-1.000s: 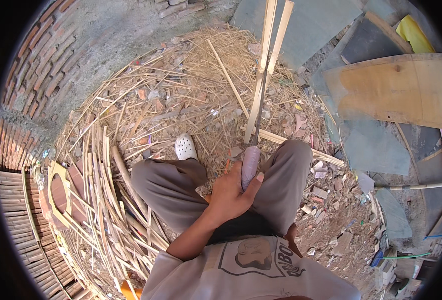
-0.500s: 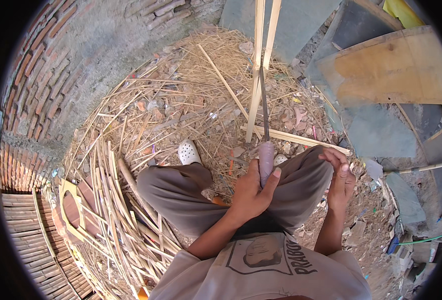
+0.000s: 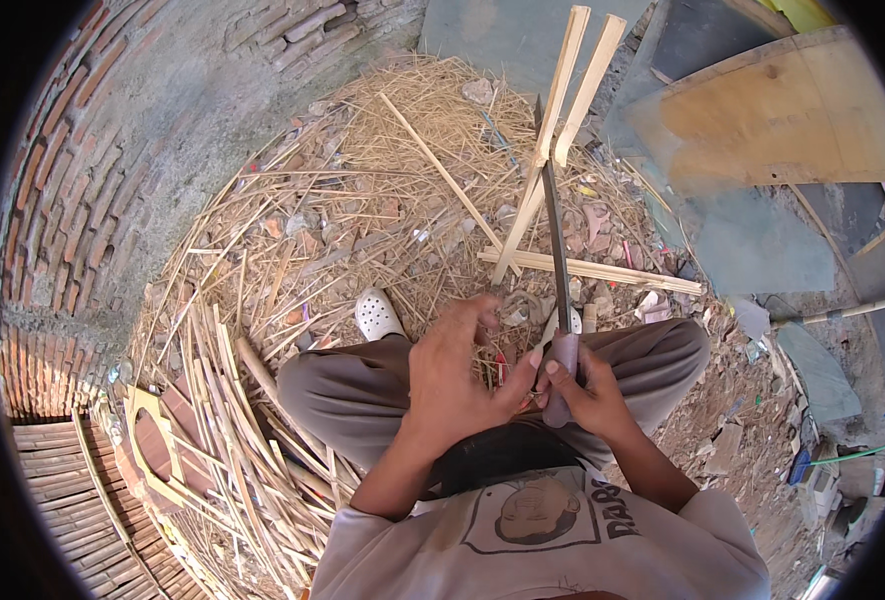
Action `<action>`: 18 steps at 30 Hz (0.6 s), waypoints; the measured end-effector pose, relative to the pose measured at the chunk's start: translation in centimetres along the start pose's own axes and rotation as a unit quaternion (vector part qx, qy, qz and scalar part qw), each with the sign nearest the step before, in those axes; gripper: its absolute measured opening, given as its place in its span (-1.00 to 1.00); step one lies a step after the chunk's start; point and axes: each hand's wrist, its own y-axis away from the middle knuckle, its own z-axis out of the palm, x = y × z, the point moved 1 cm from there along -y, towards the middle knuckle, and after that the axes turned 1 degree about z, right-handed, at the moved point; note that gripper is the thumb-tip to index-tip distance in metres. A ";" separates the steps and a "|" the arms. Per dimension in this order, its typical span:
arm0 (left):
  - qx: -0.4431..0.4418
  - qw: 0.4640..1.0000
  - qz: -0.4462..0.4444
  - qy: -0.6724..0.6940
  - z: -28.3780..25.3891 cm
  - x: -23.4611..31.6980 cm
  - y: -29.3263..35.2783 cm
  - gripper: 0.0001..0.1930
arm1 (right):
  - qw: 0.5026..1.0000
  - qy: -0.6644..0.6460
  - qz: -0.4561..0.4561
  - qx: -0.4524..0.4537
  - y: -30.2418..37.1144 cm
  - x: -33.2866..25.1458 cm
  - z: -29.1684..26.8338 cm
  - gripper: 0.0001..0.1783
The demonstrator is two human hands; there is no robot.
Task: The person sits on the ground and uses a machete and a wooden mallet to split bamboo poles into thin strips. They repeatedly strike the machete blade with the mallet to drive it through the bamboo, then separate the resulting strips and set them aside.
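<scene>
My right hand (image 3: 600, 402) is closed around the pale purple handle of a long knife (image 3: 559, 260). The dark, narrow blade points away from me. My left hand (image 3: 450, 380) is beside the handle with its fingers spread and nothing visible in them. Beyond the blade's middle, two pale bamboo strips (image 3: 592, 85) lean up and to the right. Another length of bamboo slants down to the left behind the blade. Whether the blade touches the bamboo I cannot tell.
Bamboo strips (image 3: 612, 270) lie past my right knee. A heap of canes (image 3: 227, 420) is at the left, near a slatted bamboo panel (image 3: 82, 490). Straw and rubble cover the ground before a brick wall (image 3: 72, 190). Sheets and a brown board (image 3: 782, 110) are at the right.
The knife has passed from my left hand to my right and come nearer to me. My left hand has opened and moved left. The upper bamboo strips have moved right and tilted.
</scene>
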 end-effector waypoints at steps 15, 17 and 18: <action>-0.008 0.891 0.119 0.437 0.2 1.6 -25.7 -0.51 | 0.988 -0.101 0.114 0.021 -1.0 2.3 2.4 -0.77; -0.015 0.870 0.128 0.477 0.2 0.8 -25.5 -0.49 | 0.967 -0.172 0.185 -0.041 -0.5 2.2 3.0 -0.83; -0.011 0.862 0.121 0.492 0.3 0.5 -25.6 -0.48 | 0.940 -0.266 0.194 -0.089 0.0 2.3 3.3 -0.85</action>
